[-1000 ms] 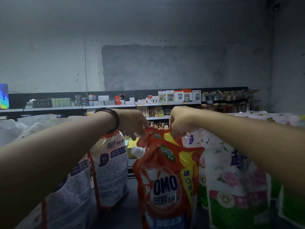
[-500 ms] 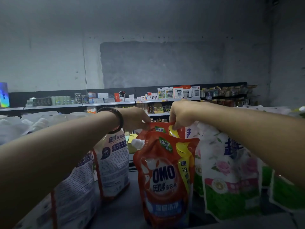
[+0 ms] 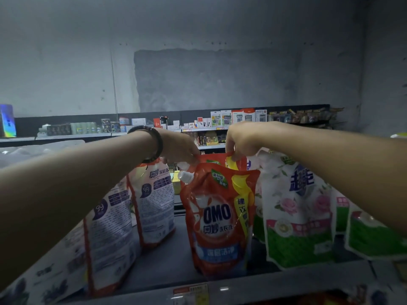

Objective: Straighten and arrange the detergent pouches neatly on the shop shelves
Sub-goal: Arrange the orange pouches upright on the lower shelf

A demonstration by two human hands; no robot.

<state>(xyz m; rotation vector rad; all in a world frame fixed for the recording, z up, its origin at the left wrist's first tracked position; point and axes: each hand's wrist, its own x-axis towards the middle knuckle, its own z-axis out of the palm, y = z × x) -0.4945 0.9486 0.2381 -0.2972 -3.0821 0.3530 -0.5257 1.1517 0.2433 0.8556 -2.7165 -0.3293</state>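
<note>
A: While the left hand (image 3: 179,148) and right hand (image 3: 240,139) pinched the top of the rear red pouch (image 3: 217,158), where was it?
B: On the shelf (image 3: 167,260), just behind the OMO pouch (image 3: 218,216); white pouches (image 3: 154,205) left, floral pouches (image 3: 293,212) right.

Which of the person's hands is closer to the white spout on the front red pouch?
Left. The left hand pinches the rear red pouch at its top, just above the spout; the right hand pinches the same edge farther right.

bare forearms, a dark beaded bracelet (image 3: 157,143) on the left wrist
</note>
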